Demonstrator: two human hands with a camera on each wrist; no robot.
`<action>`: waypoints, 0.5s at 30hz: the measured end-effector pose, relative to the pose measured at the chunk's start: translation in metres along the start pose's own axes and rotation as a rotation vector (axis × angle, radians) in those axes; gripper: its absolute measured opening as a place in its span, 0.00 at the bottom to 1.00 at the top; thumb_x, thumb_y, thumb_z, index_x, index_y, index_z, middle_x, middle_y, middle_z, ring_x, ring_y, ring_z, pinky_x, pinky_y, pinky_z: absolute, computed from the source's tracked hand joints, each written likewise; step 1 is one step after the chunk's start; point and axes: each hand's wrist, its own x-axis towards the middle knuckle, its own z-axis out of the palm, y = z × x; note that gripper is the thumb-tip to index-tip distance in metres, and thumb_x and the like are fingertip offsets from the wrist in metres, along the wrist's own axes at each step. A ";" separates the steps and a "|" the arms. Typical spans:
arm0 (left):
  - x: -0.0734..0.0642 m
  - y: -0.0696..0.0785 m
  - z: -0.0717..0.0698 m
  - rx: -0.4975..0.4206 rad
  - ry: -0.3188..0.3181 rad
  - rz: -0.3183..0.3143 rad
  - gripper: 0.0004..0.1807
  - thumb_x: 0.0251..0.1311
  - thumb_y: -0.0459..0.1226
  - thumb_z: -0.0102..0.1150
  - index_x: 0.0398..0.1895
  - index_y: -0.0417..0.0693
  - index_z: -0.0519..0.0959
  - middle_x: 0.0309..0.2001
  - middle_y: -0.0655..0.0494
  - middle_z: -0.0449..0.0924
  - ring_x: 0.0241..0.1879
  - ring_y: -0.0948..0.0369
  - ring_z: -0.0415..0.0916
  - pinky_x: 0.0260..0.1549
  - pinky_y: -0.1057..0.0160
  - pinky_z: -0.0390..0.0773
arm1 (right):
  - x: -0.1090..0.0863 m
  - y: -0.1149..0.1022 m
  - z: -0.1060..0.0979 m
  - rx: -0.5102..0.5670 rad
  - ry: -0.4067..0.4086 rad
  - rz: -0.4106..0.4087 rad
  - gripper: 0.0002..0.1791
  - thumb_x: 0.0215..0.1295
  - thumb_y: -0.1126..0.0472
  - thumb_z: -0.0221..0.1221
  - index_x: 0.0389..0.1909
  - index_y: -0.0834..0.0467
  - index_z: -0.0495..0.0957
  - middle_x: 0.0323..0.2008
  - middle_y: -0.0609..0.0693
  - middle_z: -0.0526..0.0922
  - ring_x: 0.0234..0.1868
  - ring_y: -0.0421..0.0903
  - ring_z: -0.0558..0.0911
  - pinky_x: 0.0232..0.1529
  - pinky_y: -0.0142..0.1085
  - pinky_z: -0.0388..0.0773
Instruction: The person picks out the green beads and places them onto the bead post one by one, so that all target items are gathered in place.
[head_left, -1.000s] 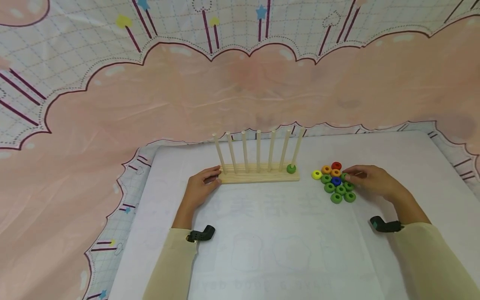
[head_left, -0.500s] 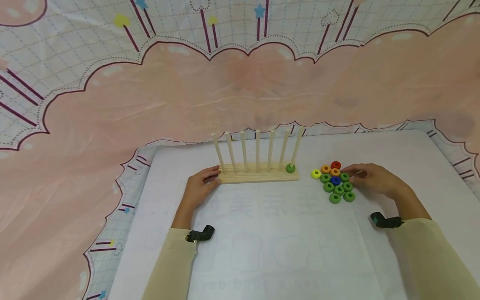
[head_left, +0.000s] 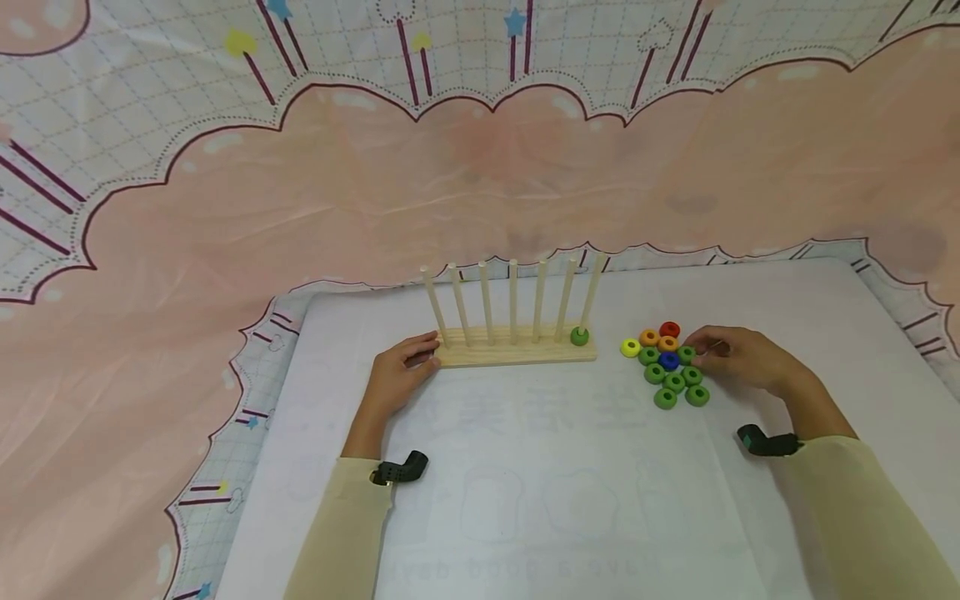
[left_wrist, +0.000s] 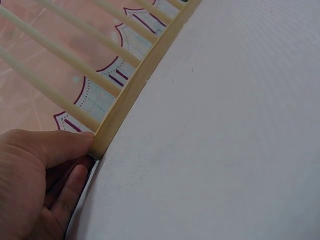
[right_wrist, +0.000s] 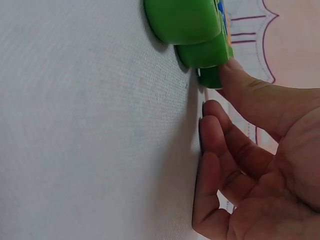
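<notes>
A pale wooden rack (head_left: 517, 354) with a row of upright pegs stands in the head view. One green bead (head_left: 579, 336) sits low on its right-end peg. At the rack's left end, my left hand (head_left: 403, 371) grips the base, the thumb on its edge in the left wrist view. To the right lies a cluster of loose beads, with a red bead (head_left: 670, 330), a blue bead (head_left: 669, 361) and several green ones. My right hand (head_left: 742, 358) pinches a green bead (head_left: 685, 356) at the cluster's right side. Its index finger is hidden in the right wrist view.
A white board (head_left: 525, 483) lies under everything. Around and behind it spreads a peach and white patterned cloth (head_left: 375, 183). A yellow bead (head_left: 630, 347) marks the cluster's left edge, beside orange ones.
My right fingers drew slightly off the green bead, then came back to it. Several beads at the cluster's near side have shifted a little toward me. The left hand stays put.
</notes>
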 end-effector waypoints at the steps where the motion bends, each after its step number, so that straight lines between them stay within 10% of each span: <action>1: 0.000 0.000 0.000 0.003 0.000 -0.001 0.18 0.67 0.34 0.66 0.58 0.40 0.83 0.68 0.54 0.78 0.63 0.55 0.79 0.61 0.65 0.81 | 0.000 0.000 0.000 -0.001 0.001 0.000 0.19 0.74 0.55 0.60 0.61 0.57 0.78 0.53 0.58 0.80 0.57 0.59 0.75 0.61 0.65 0.76; 15: -0.002 0.006 0.000 -0.031 -0.002 -0.012 0.18 0.66 0.32 0.66 0.58 0.37 0.82 0.68 0.52 0.77 0.65 0.55 0.78 0.61 0.71 0.80 | 0.001 0.002 -0.002 0.012 -0.003 0.003 0.20 0.75 0.53 0.60 0.61 0.59 0.76 0.53 0.59 0.79 0.56 0.58 0.74 0.58 0.60 0.77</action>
